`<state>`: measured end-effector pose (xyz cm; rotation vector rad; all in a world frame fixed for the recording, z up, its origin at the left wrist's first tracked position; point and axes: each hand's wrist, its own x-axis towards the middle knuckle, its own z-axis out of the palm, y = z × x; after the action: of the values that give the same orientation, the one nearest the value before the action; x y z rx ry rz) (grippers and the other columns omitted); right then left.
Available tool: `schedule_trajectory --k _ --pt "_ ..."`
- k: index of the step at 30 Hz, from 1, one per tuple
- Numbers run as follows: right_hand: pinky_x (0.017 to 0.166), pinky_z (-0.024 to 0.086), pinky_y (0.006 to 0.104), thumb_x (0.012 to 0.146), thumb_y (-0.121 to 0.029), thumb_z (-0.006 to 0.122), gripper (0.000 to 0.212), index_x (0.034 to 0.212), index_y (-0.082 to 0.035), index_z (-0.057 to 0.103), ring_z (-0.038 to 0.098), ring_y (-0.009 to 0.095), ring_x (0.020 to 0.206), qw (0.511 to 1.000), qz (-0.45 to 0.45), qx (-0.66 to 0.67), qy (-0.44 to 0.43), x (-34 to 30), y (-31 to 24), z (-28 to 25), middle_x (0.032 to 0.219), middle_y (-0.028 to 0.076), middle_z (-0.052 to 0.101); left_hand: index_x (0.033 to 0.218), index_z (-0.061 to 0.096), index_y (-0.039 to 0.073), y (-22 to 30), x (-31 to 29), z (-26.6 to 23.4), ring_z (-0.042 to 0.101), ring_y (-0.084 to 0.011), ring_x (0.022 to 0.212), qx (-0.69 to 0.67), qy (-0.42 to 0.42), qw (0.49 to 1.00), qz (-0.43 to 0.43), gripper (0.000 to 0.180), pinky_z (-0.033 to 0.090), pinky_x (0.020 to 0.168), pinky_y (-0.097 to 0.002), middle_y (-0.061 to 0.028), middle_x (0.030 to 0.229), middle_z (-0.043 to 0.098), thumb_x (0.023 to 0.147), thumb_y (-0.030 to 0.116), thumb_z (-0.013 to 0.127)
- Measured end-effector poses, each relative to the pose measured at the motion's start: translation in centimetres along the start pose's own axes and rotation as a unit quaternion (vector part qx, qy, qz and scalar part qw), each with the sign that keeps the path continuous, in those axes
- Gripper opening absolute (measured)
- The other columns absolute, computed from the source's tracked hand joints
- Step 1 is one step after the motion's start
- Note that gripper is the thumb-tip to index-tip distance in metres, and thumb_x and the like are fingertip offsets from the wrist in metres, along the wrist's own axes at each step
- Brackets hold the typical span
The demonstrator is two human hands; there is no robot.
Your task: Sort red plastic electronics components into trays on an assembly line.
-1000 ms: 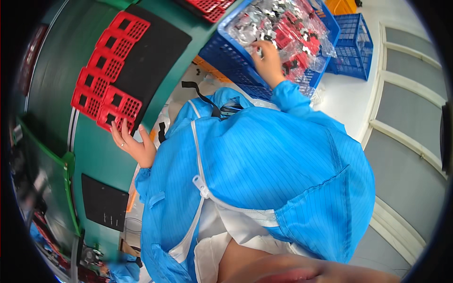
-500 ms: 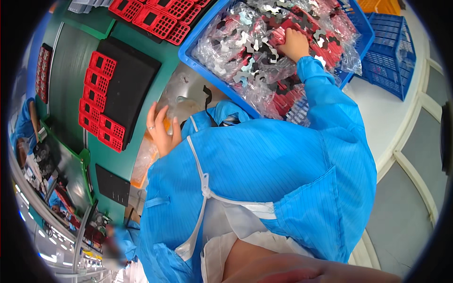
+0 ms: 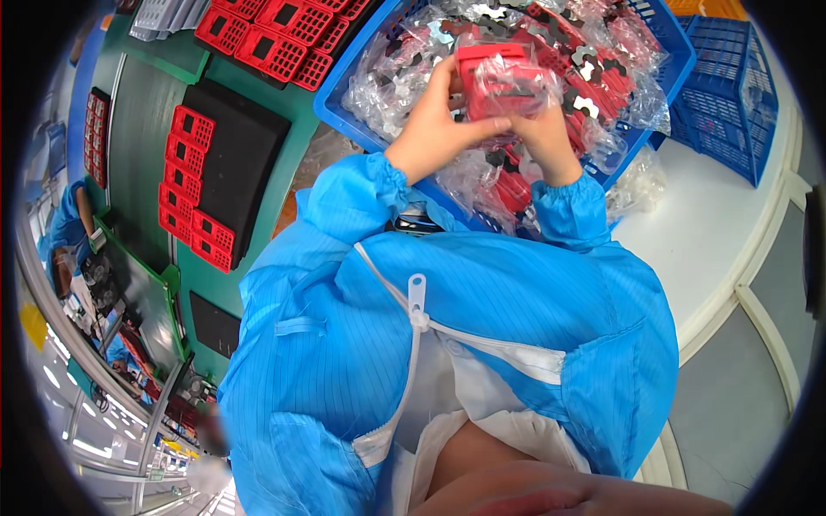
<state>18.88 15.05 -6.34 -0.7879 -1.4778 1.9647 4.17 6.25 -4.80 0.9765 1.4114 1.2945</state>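
Observation:
Both my hands are closed around a stack of red plastic housings in a clear bag [image 3: 508,82], held above the blue crate [image 3: 344,120]. My left hand [image 3: 443,120] grips its left side, the thumb lying across the near edge. My right hand [image 3: 546,133] holds the near right side; part of its fingers is hidden behind the bag. Beneath, the crate is full of red parts in clear plastic bags [image 3: 594,90], with black and silver wavy-edged pieces among them.
On the green bench [image 3: 142,129] at left, several red housings [image 3: 183,163] lie in a row along a black mat [image 3: 241,138]. More red housings [image 3: 271,52] stand at the back. Blue crates [image 3: 731,95] are at far right. A co-worker's blue sleeve [image 3: 67,219] shows at far left.
My right hand has lifted the bagged red housings out of the crate's contents and toward me. My left hand has moved over from beside the bench and taken hold of them too.

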Motion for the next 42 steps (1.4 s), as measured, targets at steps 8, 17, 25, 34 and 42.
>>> schedule_trajectory --k 8,17,25,34,42 --pt "0.086 0.046 0.0293 0.076 -0.004 0.068 0.052 0.122 -0.001 0.045 0.057 0.015 0.100 0.998 0.032 -0.046 -0.038 0.3 -1.7 2.1 0.112 0.009 0.058 0.138 0.024 0.006 -1.5 -3.2 -1.0 0.038 -0.0232 0.123 -0.511 -0.034 0.848 -0.137 0.068 0.032 0.102 -0.0412 -0.0132 0.135 0.036 0.089 0.044 0.053" --pt "0.091 0.039 0.0358 0.084 -0.027 0.063 0.046 0.121 -0.004 0.048 0.047 0.027 0.108 0.910 -0.212 -0.355 0.020 1.5 -3.1 7.2 0.115 0.016 0.051 0.136 0.029 0.004 2.8 -5.4 -4.0 0.056 -0.0217 0.106 -0.359 0.050 0.918 -0.160 0.059 0.049 0.087 -0.0330 -0.0126 0.124 0.049 0.086 0.014 0.057" --pt "0.054 0.036 0.0196 0.089 -0.017 0.059 0.019 0.077 -0.003 0.056 0.042 0.002 0.062 0.995 0.022 0.075 0.068 3.3 -8.8 11.0 0.067 -0.006 0.048 0.138 0.029 0.004 0.7 -7.7 -5.5 0.045 -0.0234 0.122 -0.497 -0.106 0.848 -0.153 0.067 0.035 0.104 -0.0376 -0.0118 0.133 0.045 0.083 0.023 0.063" --pt "0.053 0.032 0.0196 0.093 -0.019 0.052 0.020 0.080 -0.004 0.056 0.042 0.005 0.060 0.960 -0.041 0.225 0.158 5.3 -9.8 11.1 0.067 -0.005 0.049 0.129 0.040 0.004 1.5 -7.5 -5.9 0.056 -0.0189 0.104 -0.416 -0.123 0.867 -0.245 0.061 0.045 0.091 -0.0338 -0.0091 0.118 0.055 0.076 0.012 0.068" --pt "0.055 0.042 0.0334 0.083 -0.030 0.064 0.033 0.068 -0.003 0.054 0.053 0.019 0.058 0.817 -0.174 -0.521 0.174 7.7 1.6 -2.1 0.061 0.007 0.055 0.123 0.047 0.001 -2.5 -7.9 -6.0 0.062 -0.0233 0.095 -0.523 -0.079 0.818 -0.227 0.043 0.051 0.084 -0.0369 -0.0133 0.113 0.060 0.081 0.008 0.054"
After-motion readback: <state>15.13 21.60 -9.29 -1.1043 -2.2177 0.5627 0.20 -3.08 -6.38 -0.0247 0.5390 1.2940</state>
